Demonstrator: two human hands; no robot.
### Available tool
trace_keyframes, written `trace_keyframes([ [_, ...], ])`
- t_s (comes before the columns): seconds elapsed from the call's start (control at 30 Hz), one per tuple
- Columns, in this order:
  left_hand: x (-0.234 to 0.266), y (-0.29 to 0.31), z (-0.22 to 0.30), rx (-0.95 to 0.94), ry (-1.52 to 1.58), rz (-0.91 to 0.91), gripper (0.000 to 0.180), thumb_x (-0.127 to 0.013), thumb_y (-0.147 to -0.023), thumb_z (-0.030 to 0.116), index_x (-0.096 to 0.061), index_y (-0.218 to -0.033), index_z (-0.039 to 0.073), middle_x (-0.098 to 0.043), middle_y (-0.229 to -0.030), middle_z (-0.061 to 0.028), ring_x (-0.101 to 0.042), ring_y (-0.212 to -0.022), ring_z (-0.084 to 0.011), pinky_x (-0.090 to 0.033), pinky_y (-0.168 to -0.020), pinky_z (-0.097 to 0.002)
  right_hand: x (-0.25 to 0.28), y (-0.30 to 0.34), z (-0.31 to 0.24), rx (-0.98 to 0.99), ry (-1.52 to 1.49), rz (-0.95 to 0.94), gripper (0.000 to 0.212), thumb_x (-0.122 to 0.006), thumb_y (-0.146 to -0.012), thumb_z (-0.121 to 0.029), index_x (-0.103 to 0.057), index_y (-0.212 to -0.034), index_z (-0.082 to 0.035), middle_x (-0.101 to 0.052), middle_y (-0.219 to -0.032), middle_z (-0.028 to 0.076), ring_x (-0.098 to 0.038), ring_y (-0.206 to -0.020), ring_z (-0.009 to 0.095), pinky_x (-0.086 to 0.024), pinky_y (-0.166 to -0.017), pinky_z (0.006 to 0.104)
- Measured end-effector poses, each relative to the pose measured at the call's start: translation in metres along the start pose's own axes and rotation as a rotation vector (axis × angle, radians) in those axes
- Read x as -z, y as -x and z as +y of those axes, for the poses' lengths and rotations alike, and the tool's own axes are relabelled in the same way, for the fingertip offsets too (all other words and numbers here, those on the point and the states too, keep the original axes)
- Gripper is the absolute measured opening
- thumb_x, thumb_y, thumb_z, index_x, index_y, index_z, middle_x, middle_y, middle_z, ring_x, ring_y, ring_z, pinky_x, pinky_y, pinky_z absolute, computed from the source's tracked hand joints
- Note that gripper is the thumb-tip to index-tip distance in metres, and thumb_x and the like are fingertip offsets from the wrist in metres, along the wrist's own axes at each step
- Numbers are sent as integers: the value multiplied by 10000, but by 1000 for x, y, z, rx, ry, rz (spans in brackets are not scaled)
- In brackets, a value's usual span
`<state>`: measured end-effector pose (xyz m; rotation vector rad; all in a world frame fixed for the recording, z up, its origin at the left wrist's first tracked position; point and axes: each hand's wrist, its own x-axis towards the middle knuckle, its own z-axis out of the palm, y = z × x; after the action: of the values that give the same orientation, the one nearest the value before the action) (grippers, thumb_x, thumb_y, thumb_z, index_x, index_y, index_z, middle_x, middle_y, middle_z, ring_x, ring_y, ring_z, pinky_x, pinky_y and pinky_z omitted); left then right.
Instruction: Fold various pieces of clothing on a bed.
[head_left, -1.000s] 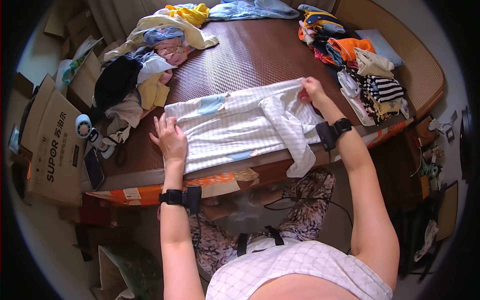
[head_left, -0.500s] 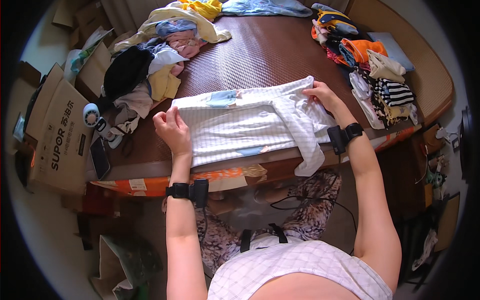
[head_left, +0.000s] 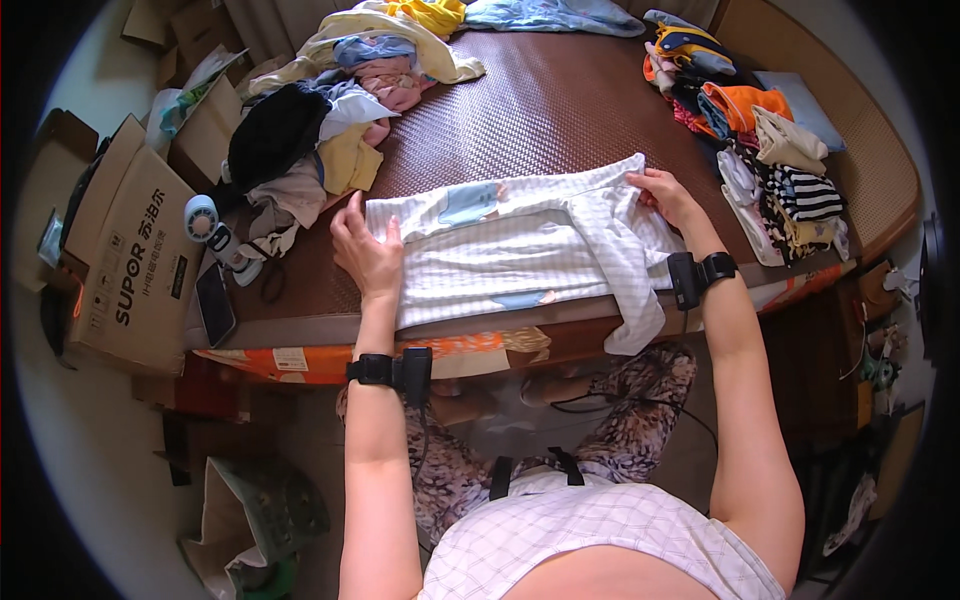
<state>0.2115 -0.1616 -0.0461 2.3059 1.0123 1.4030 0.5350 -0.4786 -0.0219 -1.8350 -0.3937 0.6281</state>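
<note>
A white and pale-grey striped long-sleeved top with blue printed patches lies folded lengthwise along the near edge of the bed. One sleeve runs across its right part, and the cuff hangs over the edge. My left hand rests at the top's left end, thumb apart from the fingers, with the thumb over the cloth. At the far right corner, my right hand pinches the cloth between thumb and fingers. Each wrist carries a black strap with a small box.
A loose heap of clothes lies at the left of the brown mat. Folded clothes are stacked on the right. A small fan, a phone and a cardboard box are at the left.
My left hand has loosened its pinch on the top's left end and its fingers have spread. My right hand keeps its hold at the corner. The whole view has shifted slightly.
</note>
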Motion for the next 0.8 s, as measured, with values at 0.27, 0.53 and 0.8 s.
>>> trace_keyframes([
  [0.27, -13, 1, 1, 10, -299, -517, 363, -424, -917, 388, -619, -1193, 253, -446, -1385, 106, -217, -1382, -250, 33, -1047, -659, 0, -11, 17, 84, -70, 19, 168, -670, -816, -275, -606, -811, -120, -505, -643, -52, -435, -550, 42, -345, -512, 197],
  [0.53, -21, 0, -8, -78, -178, -64, 498, -422, -909, 399, -464, -1350, 171, -359, -1452, 61, -162, -1398, -300, 41, -1035, -681, -2, -5, 14, 93, -136, 81, 113, -660, -831, -228, -623, -823, -122, -510, -630, -54, -450, -553, 37, -341, -511, 184],
  [0.8, -15, 5, -6, -10, -581, -407, 489, -418, -896, 335, -442, -1364, 193, -396, -1431, 16, -222, -1372, -345, -14, -1029, -697, -25, 8, 15, 387, 594, 486, 329, -688, -738, -127, -544, -1023, -50, -635, -840, 112, -611, -688, 252, -500, -652, 354],
])
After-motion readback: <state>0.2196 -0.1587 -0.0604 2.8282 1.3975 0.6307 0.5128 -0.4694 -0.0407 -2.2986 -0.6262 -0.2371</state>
